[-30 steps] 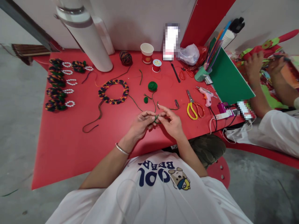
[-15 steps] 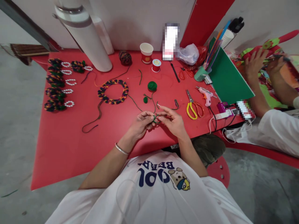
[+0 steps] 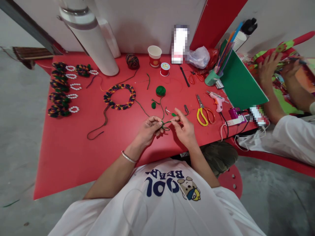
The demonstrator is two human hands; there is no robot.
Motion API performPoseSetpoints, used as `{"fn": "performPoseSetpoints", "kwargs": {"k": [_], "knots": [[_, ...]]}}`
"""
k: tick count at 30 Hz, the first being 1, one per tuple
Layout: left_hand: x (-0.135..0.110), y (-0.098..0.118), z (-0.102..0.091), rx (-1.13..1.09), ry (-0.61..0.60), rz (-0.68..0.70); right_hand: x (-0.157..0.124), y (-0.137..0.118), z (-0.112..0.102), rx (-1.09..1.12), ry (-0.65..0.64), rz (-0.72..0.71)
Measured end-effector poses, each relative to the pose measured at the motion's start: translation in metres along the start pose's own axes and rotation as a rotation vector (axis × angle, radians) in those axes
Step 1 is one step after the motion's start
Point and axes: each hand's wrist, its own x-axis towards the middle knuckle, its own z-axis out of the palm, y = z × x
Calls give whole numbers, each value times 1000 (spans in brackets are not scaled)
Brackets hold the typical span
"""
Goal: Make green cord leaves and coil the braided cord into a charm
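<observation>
My left hand (image 3: 149, 129) is closed in a pinch on a length of green yarn (image 3: 167, 122), with a small loop hanging below the fingertips. Opposite it, my right hand (image 3: 185, 130) pinches the same yarn, which runs tight between the two hands. Just beyond my right fingers lies a crochet hook (image 3: 169, 111), its metal tip pointing left and its green handle partly hidden by the fingers. A strand leads away from my left hand toward a green yarn ball (image 3: 160, 90). Beside that is a smaller green ball (image 3: 153, 105).
A multicoloured crocheted ring (image 3: 119, 97) and several beaded yarn pieces (image 3: 59, 86) lie to the left. Pliers (image 3: 202, 111), a pink glue gun (image 3: 217, 100) and a pen cup (image 3: 212, 78) are on the right. A white bottle (image 3: 95, 42) stands behind. Another person's hands (image 3: 270, 67) work at far right.
My right hand has moved slightly right, drawing the yarn out straight between my hands. The green handle of the crochet hook shows more clearly now.
</observation>
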Motion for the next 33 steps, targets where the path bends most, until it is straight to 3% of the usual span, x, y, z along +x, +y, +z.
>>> {"fn": "performPoseSetpoints", "kwargs": {"k": [9,11,16,19,33], "knots": [[0,1,0,-51,-5,-26,11,33,-48,-379,365,-7],[-1,1,0,-52,-10,-37,9,29,-50,-347,313,21],[-2,1,2,-20,-34,-63,0,1,-25,48,-136,34],[-2,2,0,37,-64,-102,0,-7,-10,165,-295,24],[-3,0,1,153,-26,-141,1,-5,-3,9,-174,4]]}}
